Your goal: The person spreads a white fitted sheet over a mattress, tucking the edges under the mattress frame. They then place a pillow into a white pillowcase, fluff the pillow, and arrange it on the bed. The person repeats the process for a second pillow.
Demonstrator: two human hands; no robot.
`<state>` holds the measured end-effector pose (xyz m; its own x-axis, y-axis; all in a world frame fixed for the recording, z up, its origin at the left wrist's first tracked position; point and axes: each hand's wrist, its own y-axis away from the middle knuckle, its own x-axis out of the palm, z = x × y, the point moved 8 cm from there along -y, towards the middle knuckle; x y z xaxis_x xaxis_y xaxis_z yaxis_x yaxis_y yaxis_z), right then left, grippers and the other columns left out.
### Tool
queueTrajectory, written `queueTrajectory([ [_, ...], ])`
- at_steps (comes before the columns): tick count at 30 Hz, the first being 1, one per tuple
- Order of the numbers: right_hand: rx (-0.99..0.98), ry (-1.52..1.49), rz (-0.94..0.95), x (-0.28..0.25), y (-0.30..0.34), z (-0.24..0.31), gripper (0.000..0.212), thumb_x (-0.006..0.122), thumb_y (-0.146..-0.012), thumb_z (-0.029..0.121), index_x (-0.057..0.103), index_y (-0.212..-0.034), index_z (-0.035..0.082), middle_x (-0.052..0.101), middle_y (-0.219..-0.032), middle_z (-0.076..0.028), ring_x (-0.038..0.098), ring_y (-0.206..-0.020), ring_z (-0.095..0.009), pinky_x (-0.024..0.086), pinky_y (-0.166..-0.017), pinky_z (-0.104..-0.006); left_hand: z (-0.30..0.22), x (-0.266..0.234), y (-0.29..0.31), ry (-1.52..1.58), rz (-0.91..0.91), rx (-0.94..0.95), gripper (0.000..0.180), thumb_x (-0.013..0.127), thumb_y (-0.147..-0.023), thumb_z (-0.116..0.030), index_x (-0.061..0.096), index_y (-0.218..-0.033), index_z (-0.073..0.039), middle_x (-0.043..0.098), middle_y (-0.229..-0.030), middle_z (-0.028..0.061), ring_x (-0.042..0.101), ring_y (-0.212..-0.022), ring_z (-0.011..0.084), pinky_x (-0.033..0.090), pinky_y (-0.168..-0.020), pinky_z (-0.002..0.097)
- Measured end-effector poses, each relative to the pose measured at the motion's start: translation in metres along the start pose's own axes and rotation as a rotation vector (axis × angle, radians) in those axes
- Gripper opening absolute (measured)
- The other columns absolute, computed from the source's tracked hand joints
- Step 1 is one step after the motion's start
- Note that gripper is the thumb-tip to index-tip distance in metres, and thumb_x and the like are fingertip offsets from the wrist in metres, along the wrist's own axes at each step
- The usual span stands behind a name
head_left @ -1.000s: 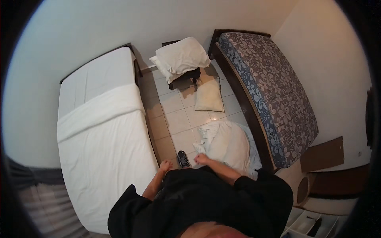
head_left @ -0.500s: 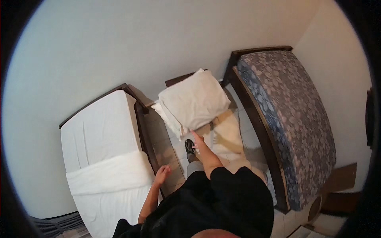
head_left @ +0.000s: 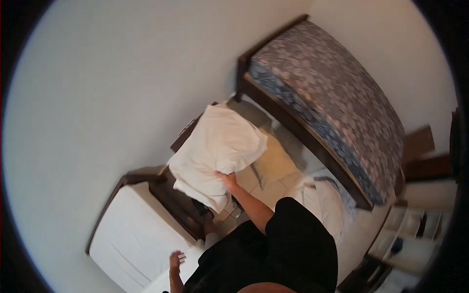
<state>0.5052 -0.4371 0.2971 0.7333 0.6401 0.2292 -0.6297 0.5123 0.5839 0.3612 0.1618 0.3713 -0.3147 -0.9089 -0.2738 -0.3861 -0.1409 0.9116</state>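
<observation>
A large white pillow [head_left: 212, 141] sits over the small dark bedside table [head_left: 183, 136], covering most of it. A second white layer shows under its lower left edge. My right hand [head_left: 226, 180] is closed on the pillow's near edge, thumb on top and the other fingers mostly hidden. Low on the left, my left hand [head_left: 176, 261] holds nothing; its fingers are loosely bent and apart, beside the bed with the white sheet [head_left: 132, 234].
A bare mattress with a floral cover [head_left: 332, 88] lies on a dark wooden bed frame [head_left: 298, 132] at the right. Pale yellowish cloth [head_left: 276, 158] and a white bundle [head_left: 325, 202] lie on the tiled floor. Open shelves [head_left: 410, 232] stand at the lower right.
The view has turned, so the beds appear rotated. My right hand, earlier reaching to the pillow's lower edge, now grips it. My left hand sits lower in the view.
</observation>
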Motion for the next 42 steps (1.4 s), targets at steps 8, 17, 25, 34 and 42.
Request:
queueTrajectory([
  [8,-0.333,0.203,0.195,0.016,0.177,0.181,0.076,0.09,-0.079,0.013,0.052,-0.144,0.002,0.063,-0.136,-0.008,0.055,-0.129,-0.022,0.042,-0.111,-0.037,-0.462,0.052,-0.171,-0.092,0.212,0.53,0.086,0.054,-0.091,-0.079,0.054,-0.143,-0.012,0.056,-0.143,0.0081,0.052,-0.131,0.0258,0.036,-0.109,0.0512],
  [17,-0.467,0.502,0.13,0.022,0.274,0.192,0.079,0.094,-0.071,0.026,0.06,-0.137,-0.001,0.068,-0.135,-0.016,0.061,-0.127,-0.027,0.045,-0.11,-0.0398,-0.512,0.223,-0.125,-0.225,0.616,0.38,0.09,0.057,-0.09,-0.076,0.044,-0.153,-0.013,0.046,-0.156,0.0087,0.044,-0.142,0.0265,0.031,-0.116,0.0546],
  [25,-0.336,0.72,0.296,-0.098,0.3,0.124,0.092,0.094,-0.068,0.033,0.054,-0.145,0.004,0.059,-0.145,-0.018,0.05,-0.139,-0.031,0.041,-0.114,-0.0454,-0.391,0.306,-0.074,-0.342,0.745,0.262,0.085,0.057,-0.092,-0.073,0.046,-0.151,-0.013,0.048,-0.153,0.0086,0.046,-0.14,0.0256,0.033,-0.114,0.0537],
  [34,-0.484,0.41,0.384,-0.064,0.295,0.303,0.102,0.094,-0.074,0.034,0.039,-0.155,0.007,0.044,-0.157,-0.014,0.041,-0.145,-0.03,0.037,-0.119,-0.0437,-0.271,0.212,-0.063,0.116,0.478,0.214,0.08,0.058,-0.093,-0.07,0.047,-0.149,-0.013,0.051,-0.151,0.0084,0.048,-0.137,0.0246,0.035,-0.112,0.0527],
  [42,-0.708,0.564,1.341,0.303,0.394,0.233,0.105,0.095,-0.063,0.036,0.045,-0.149,0.005,0.053,-0.146,-0.019,0.054,-0.133,-0.036,0.044,-0.113,-0.0471,-0.062,0.035,0.038,1.07,-0.007,0.486,0.075,0.058,-0.095,-0.066,0.049,-0.147,-0.013,0.054,-0.148,0.0082,0.051,-0.135,0.0238,0.037,-0.11,0.0517],
])
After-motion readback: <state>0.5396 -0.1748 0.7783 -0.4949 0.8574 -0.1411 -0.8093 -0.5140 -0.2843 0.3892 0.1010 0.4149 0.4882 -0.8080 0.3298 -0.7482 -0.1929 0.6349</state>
